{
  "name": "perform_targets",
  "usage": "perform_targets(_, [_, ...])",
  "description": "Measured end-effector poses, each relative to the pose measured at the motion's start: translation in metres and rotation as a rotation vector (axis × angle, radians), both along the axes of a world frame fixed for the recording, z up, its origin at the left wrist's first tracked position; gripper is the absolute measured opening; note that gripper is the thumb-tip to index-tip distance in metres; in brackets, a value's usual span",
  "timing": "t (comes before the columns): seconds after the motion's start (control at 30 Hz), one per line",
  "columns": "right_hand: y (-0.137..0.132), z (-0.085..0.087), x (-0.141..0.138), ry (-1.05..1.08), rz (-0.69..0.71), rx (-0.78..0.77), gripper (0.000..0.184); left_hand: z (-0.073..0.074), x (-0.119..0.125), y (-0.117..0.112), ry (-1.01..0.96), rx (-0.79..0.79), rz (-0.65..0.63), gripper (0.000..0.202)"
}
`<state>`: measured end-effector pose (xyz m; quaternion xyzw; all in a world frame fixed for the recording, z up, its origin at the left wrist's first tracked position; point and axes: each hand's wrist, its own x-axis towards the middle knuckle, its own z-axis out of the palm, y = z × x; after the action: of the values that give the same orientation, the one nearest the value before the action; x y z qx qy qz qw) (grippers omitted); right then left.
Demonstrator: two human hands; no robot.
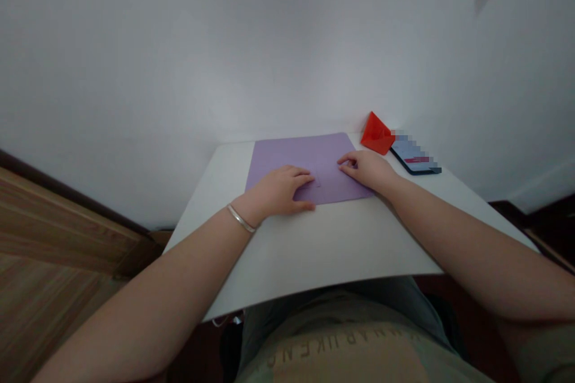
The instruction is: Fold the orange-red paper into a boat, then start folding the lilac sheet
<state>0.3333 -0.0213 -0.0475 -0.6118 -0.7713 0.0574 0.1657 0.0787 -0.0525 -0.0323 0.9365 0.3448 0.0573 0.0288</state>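
Your left hand [274, 191] rests spread on the lilac paper sheet [309, 155]; your right hand [367, 170] touches it with curled, unpinched fingers.

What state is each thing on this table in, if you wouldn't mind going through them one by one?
Purple paper: flat sheet, lying on the table.
Left hand: resting on the paper's near edge, holding nothing visible.
Right hand: fingers curled, tips on the paper.
Red paper: folded into a peaked shape.
Phone: lying screen up, screen lit.
Bracelet: worn on the left wrist.
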Motion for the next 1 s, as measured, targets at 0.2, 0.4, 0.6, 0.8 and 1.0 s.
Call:
perform_targets(0.2, [0.001,0.001,0.000,0.027,0.030,0.004,0.029,0.003,0.003,-0.006,0.048,0.028,0.018,0.067])
perform_targets(0.4, [0.001,0.004,0.001,0.032,0.026,-0.007,0.029,0.005,0.008,-0.009,0.071,0.053,0.000,0.054])
perform_targets(0.6, [-0.007,0.013,-0.002,-0.044,0.058,0.106,0.031,0.011,0.012,-0.013,0.052,0.068,-0.033,0.054])
perform_targets(0.8, [-0.025,0.029,-0.011,-0.037,0.418,0.160,0.022,0.011,0.013,-0.014,0.043,0.066,-0.032,0.055])
perform_targets(1.0, [-0.039,0.032,-0.020,-0.109,0.691,0.005,0.038,0.008,0.013,-0.013,0.035,0.113,-0.066,0.045])
